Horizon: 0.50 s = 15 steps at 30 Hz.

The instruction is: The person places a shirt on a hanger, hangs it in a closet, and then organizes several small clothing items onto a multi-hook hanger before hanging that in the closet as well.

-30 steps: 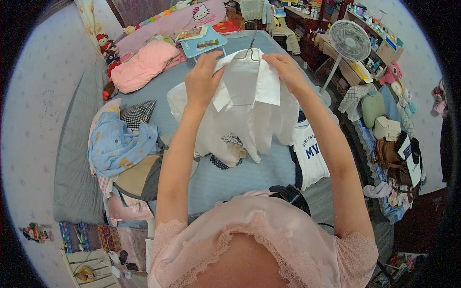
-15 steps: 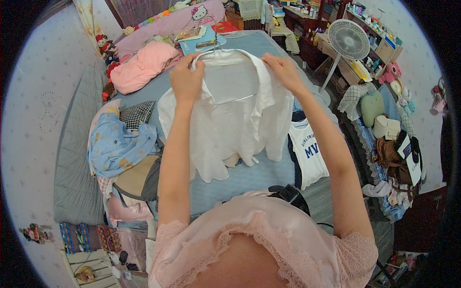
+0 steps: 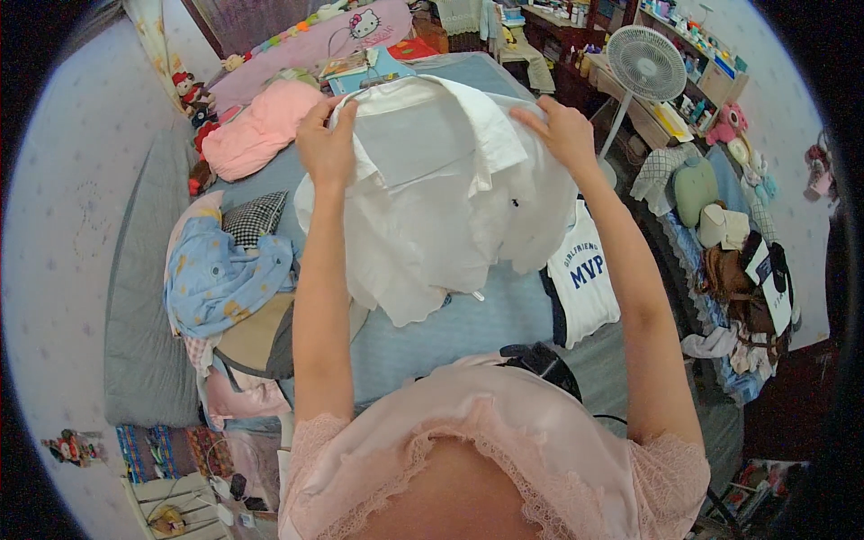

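Note:
A sheer white collared shirt point(image 3: 409, 243) is held up over the bed, its front open and its hem hanging toward me. My left hand point(image 3: 326, 148) pinches the shirt at its left shoulder beside the collar. On the other side, my right hand point(image 3: 562, 135) grips the right shoulder fabric between thumb and fingers. The thin bar of a hanger point(image 3: 436, 171) shows faintly inside the shirt, below the collar; the rest of it is mostly hidden. Beyond the collar lie a light blue board point(image 3: 389, 67) and some books.
A blue-sheeted bed point(image 3: 396, 364) lies underneath. A white printed top point(image 3: 587, 274) rests at its right edge. Piled clothes point(image 3: 225, 270), a checked pillow point(image 3: 255, 219) and a pink bundle point(image 3: 259, 130) are on the left. A standing fan point(image 3: 646, 63) and a clothes-laden rack point(image 3: 720, 297) are at right.
My hands have spread apart, the right one moving outward, and the shirt's collar and shoulders have opened wider. The hem has lifted slightly. The hanger hook no longer shows clearly above the collar.

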Each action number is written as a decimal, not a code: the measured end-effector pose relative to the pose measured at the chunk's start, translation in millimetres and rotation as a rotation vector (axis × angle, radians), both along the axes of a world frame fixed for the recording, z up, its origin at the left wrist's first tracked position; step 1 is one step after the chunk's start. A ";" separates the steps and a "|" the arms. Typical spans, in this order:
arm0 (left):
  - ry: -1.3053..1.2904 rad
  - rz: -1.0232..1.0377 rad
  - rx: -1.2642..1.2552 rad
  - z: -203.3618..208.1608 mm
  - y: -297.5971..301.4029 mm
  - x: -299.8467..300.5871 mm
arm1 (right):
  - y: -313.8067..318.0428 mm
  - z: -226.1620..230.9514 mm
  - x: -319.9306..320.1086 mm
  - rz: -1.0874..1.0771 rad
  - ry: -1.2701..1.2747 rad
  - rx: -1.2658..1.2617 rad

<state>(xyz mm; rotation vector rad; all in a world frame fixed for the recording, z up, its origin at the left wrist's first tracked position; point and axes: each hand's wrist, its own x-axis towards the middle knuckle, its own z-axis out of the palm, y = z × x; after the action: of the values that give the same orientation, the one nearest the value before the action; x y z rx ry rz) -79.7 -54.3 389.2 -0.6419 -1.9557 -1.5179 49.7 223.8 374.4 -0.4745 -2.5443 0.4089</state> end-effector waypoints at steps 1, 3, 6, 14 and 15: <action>0.012 0.016 0.014 -1.6 3.1 0.7 | -7.2 1.5 2.7 -0.070 0.041 0.070; 0.037 0.020 0.040 -3.2 5.8 -1.3 | -12.3 -2.3 5.7 0.026 0.310 0.303; 0.054 -0.009 0.055 -3.2 9.5 -2.8 | -17.3 7.9 3.2 0.078 0.626 0.539; 0.105 -0.109 0.029 3.7 20.7 9.4 | -61.5 -3.4 -8.4 0.310 0.357 0.054; 0.110 -0.100 0.023 4.7 21.6 11.2 | -60.6 -4.1 -12.1 0.374 0.335 -0.026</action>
<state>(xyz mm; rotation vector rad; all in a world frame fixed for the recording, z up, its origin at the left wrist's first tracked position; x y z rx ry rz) -68.5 -32.7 393.9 -0.8067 -1.8454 -1.5283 37.6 163.2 370.4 0.0661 -2.2942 0.6003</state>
